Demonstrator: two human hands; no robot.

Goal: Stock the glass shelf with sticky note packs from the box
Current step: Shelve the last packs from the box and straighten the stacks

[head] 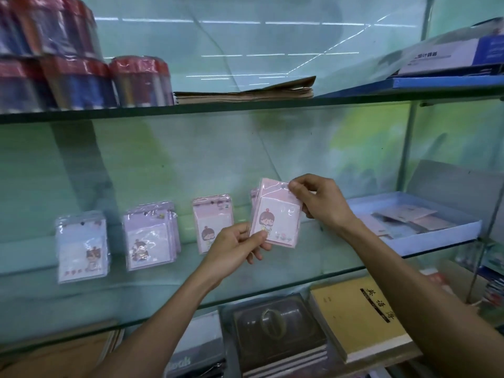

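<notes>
I hold a pink sticky note pack (275, 216) upright above the glass shelf (272, 271), between both my hands. My left hand (234, 248) pinches its lower left corner, thumb on the front and the other fingers (255, 255) curled behind. My right hand (321, 203) grips the top right corner by the clear hanging tab, fingers closed on it. At least one more pink pack sits directly behind the one I hold; whether it rests on the shelf I cannot tell.

On the same shelf, to the left, three groups of packs lean upright against the back panel: a pink stack (211, 222) with the same girl cartoon, a lilac stack (150, 236) several packs deep, and a pale blue-white stack (81, 246) at the far left.

To the right on this shelf lies a shallow light-blue box (436, 238), open at the top, holding flat pinkish and tan packets lying loosely on its floor.

The shelf above carries wrapped tubs with red tops (81, 80), a pile of brown paper (245, 91) and a blue and white carton (450, 58). Below the glass lie a yellow book (362, 320) and dark notebooks (278, 336).
</notes>
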